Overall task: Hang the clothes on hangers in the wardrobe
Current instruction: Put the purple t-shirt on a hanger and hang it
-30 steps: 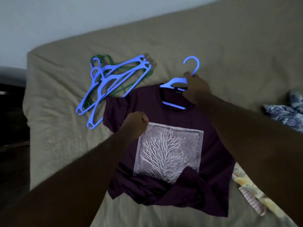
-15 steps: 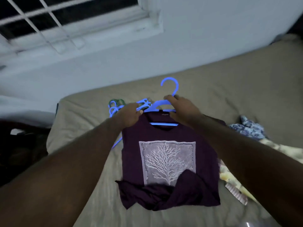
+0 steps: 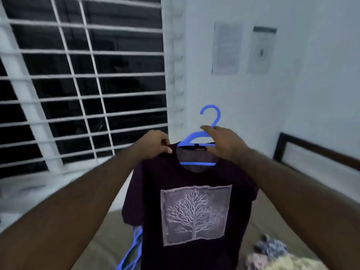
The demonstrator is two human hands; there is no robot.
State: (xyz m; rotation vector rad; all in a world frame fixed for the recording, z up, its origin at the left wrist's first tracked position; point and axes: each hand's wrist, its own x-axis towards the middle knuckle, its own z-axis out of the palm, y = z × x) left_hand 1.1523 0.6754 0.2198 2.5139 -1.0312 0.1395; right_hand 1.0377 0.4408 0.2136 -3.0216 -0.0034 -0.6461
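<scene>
Right now the purple T-shirt point(image 3: 194, 211) hangs on the blue hanger point(image 3: 191, 137), the left hand point(image 3: 155, 143) with its grip pinched tight on the shirt's shoulder just left of the hanger's hook, the right hand point(image 3: 224, 145) with its grip clamped round the hanger's neck just below that hook.

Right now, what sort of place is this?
Probably a home bedroom: a bed with a tan cover, a dark frame by the wall, a barred window, and loose clothes heaped on the bed. The left hand and right hand hold a purple T-shirt on a blue hanger.
</scene>
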